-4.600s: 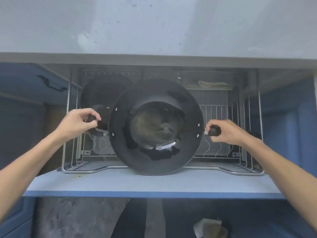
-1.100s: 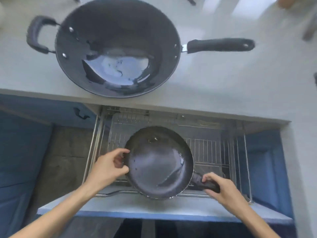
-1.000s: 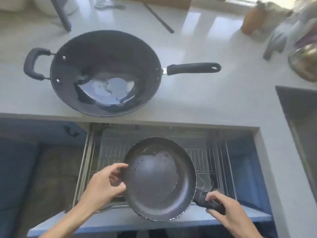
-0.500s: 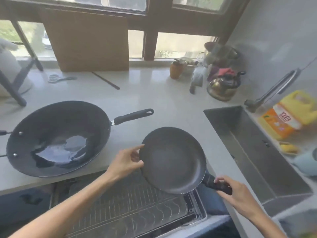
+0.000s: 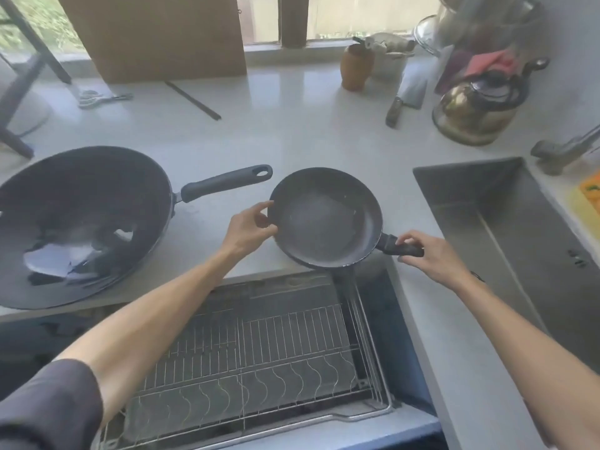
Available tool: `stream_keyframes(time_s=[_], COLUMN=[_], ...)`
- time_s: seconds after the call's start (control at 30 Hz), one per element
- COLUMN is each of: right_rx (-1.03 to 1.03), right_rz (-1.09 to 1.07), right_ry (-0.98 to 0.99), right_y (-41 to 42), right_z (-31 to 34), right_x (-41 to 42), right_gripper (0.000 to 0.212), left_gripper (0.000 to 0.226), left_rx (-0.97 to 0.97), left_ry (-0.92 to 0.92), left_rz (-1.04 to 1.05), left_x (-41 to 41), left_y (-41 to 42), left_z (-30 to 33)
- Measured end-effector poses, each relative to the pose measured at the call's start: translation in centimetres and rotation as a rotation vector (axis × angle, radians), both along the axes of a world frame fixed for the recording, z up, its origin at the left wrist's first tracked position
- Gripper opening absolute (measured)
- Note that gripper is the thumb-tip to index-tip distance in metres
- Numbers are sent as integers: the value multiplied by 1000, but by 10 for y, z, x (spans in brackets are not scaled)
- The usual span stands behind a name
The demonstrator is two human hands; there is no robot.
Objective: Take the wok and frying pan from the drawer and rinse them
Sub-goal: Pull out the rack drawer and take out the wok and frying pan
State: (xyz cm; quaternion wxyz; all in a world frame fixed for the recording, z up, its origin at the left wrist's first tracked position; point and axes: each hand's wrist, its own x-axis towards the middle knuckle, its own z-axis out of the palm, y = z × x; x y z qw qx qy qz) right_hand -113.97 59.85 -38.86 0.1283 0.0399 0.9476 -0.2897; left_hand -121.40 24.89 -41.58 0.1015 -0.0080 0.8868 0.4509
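Now both hands on the frying pan (image 5: 326, 219): left hand (image 5: 248, 229) pinching its rim, right hand (image 5: 428, 258) gripping its handle.

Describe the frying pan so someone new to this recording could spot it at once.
Start at the sink on the right of the counter; just left of it, at the counter's front edge above the open drawer, is the frying pan. The left hand holds its rim, the right hand its handle. It is smaller and shallower than the wok further left.
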Motion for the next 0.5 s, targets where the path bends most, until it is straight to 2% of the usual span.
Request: stream_keyframes(time_s=[0.27, 0.37, 0.5], right_rx=[49, 105, -167], right_rz=[28, 43, -101], right_ry=[35, 148, 293], right_y=[3, -3, -31], right_z=[-20, -10, 27], right_x=[-6, 10, 99], right_gripper=[23, 29, 31], left_gripper=[56, 60, 38], left_rx=[-113, -117, -80], left_ry=[-103, -147, 107], left_rz=[-54, 4, 19], left_x=[-2, 17, 110], left_y=[-1, -6, -31], left_z=[-16, -1, 34])
